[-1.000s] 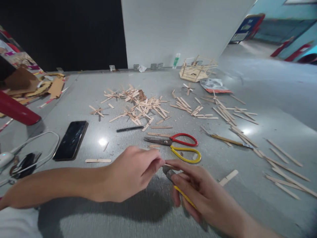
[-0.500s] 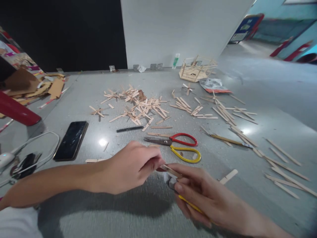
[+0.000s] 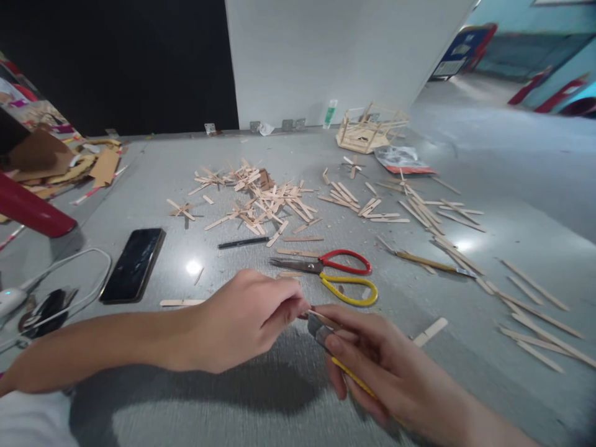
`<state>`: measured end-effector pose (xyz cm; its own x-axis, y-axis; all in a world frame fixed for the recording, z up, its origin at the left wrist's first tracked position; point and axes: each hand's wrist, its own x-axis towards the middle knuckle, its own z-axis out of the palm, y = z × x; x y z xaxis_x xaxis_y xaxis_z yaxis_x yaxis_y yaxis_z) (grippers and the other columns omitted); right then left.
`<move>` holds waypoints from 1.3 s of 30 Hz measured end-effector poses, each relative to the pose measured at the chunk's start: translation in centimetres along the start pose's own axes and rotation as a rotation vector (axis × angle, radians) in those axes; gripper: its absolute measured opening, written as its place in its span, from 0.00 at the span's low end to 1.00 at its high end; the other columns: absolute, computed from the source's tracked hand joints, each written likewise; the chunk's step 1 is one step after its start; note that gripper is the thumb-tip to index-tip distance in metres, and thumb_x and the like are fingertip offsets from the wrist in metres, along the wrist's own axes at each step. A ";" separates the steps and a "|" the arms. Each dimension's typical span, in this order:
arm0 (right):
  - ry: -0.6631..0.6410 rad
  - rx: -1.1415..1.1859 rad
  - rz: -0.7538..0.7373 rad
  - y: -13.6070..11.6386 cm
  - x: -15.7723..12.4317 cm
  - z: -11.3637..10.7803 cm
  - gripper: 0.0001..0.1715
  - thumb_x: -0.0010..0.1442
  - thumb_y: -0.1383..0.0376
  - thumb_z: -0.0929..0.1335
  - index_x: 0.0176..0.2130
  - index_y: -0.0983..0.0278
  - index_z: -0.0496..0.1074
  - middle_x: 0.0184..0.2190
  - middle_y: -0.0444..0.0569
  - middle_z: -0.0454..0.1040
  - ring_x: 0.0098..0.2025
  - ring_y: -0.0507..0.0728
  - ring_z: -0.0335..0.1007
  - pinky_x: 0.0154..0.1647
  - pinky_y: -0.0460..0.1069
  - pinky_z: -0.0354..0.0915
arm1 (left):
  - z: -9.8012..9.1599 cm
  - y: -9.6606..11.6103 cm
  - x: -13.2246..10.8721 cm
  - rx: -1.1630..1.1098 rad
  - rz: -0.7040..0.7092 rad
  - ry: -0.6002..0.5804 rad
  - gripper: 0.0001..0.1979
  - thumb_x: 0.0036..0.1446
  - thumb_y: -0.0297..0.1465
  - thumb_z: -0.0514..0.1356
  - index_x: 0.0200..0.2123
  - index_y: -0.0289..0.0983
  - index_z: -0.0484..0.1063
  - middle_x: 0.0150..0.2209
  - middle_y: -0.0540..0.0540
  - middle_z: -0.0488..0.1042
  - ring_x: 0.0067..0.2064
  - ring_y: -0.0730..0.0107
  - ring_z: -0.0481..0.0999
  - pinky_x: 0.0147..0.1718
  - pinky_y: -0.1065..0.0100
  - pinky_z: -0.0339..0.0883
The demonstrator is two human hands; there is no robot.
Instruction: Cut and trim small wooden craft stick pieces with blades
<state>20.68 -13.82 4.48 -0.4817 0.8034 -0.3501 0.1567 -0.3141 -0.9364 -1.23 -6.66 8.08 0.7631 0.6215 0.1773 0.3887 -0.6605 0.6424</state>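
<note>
My left hand (image 3: 246, 320) is closed in a pinch at the left end of a small wooden craft stick (image 3: 323, 320). Facing it, my right hand (image 3: 382, 360) steadies the stick with its fingers. The same right hand is wrapped round a yellow-handled tool (image 3: 354, 375) with a grey metal head; fingers cover much of it, so its exact kind is unclear. The grey head lies close against the stick. Just beyond my hands rest scissors (image 3: 321, 267) with one red and one yellow handle loop.
Craft sticks (image 3: 279, 198) lie heaped ahead, with more scattered right. A black pen (image 3: 243, 242), a yellow craft knife (image 3: 428, 262) and a phone (image 3: 133, 266) lie around. Farther off stand a stick frame (image 3: 367, 133), a glue tube (image 3: 330, 114) and a plastic bag (image 3: 404, 161).
My right hand has turned slightly, bringing the tool's grey head up against the stick and more into sight. My left hand has hardly moved.
</note>
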 end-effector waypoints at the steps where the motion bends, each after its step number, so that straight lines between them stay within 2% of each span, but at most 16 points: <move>1: 0.000 -0.001 0.002 0.1 0.0 0.0 0.40 0.66 0.38 0.60 0.61 0.63 0.65 0.24 0.39 0.71 0.13 0.42 0.51 0.15 0.41 0.51 | 0.1 -0.1 0.0 0.005 0.003 0.002 0.14 0.69 0.26 0.53 0.27 0.36 0.63 0.21 0.58 0.53 0.22 0.79 0.52 0.22 0.74 0.48; 9: 0.031 0.036 0.025 0.3 0.0 0.3 0.42 0.64 0.37 0.61 0.63 0.62 0.61 0.24 0.39 0.72 0.13 0.43 0.51 0.14 0.41 0.50 | 0.8 -0.2 -0.4 0.105 0.016 0.023 0.12 0.69 0.28 0.52 0.30 0.36 0.66 0.21 0.58 0.51 0.22 0.77 0.51 0.22 0.71 0.47; 13: 0.007 0.029 0.027 0.2 0.2 0.4 0.40 0.65 0.38 0.61 0.61 0.63 0.64 0.24 0.39 0.71 0.12 0.43 0.52 0.14 0.41 0.50 | 0.9 -0.4 -0.5 0.080 0.030 0.049 0.12 0.69 0.28 0.53 0.30 0.36 0.65 0.21 0.58 0.52 0.22 0.77 0.52 0.23 0.71 0.48; 18: 0.047 0.043 0.022 0.0 0.4 0.8 0.38 0.65 0.38 0.61 0.58 0.63 0.67 0.22 0.39 0.70 0.13 0.43 0.50 0.14 0.41 0.49 | 0.9 -0.5 -0.4 0.041 0.024 0.067 0.13 0.69 0.28 0.53 0.29 0.37 0.64 0.21 0.58 0.55 0.22 0.79 0.52 0.23 0.73 0.48; 20: 0.052 0.059 0.026 0.1 0.4 1.0 0.37 0.65 0.38 0.61 0.57 0.64 0.68 0.22 0.39 0.69 0.12 0.43 0.51 0.14 0.41 0.48 | 0.5 -0.2 -0.2 0.024 -0.007 0.015 0.13 0.69 0.28 0.52 0.30 0.37 0.64 0.22 0.57 0.56 0.22 0.78 0.53 0.23 0.73 0.49; 23: 0.055 0.062 0.026 0.1 0.3 1.0 0.34 0.67 0.40 0.61 0.55 0.64 0.69 0.22 0.39 0.69 0.13 0.43 0.52 0.14 0.41 0.48 | -0.4 0.3 0.1 -0.036 -0.078 -0.137 0.11 0.69 0.26 0.52 0.31 0.37 0.65 0.23 0.56 0.61 0.24 0.78 0.58 0.25 0.75 0.53; 25: 0.051 0.055 0.029 0.0 0.3 0.9 0.33 0.68 0.42 0.61 0.55 0.64 0.69 0.22 0.39 0.69 0.13 0.43 0.52 0.14 0.41 0.49 | -1.0 0.6 0.2 -0.045 -0.105 -0.185 0.11 0.68 0.26 0.52 0.31 0.37 0.66 0.24 0.55 0.64 0.25 0.78 0.61 0.26 0.75 0.55; 32: 0.133 -0.102 -0.069 -0.3 0.2 1.0 0.28 0.71 0.46 0.60 0.50 0.65 0.72 0.21 0.41 0.68 0.16 0.45 0.52 0.16 0.42 0.52 | -1.1 0.7 0.5 -0.166 -0.089 -0.100 0.15 0.64 0.24 0.52 0.24 0.36 0.63 0.19 0.56 0.64 0.20 0.81 0.57 0.23 0.75 0.53; 39: 0.206 -0.194 -0.134 -0.4 0.0 1.3 0.26 0.72 0.49 0.59 0.50 0.64 0.74 0.21 0.41 0.68 0.16 0.46 0.54 0.15 0.43 0.52 | -0.8 1.1 0.7 -0.232 -0.155 -0.101 0.17 0.65 0.24 0.53 0.22 0.35 0.63 0.17 0.56 0.65 0.19 0.82 0.59 0.22 0.77 0.55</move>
<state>19.49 -14.31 4.85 -0.3273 0.9231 -0.2019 0.2744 -0.1117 -0.9551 -0.71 -6.63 9.56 0.7559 0.6547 -0.0034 0.3846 -0.4398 0.8116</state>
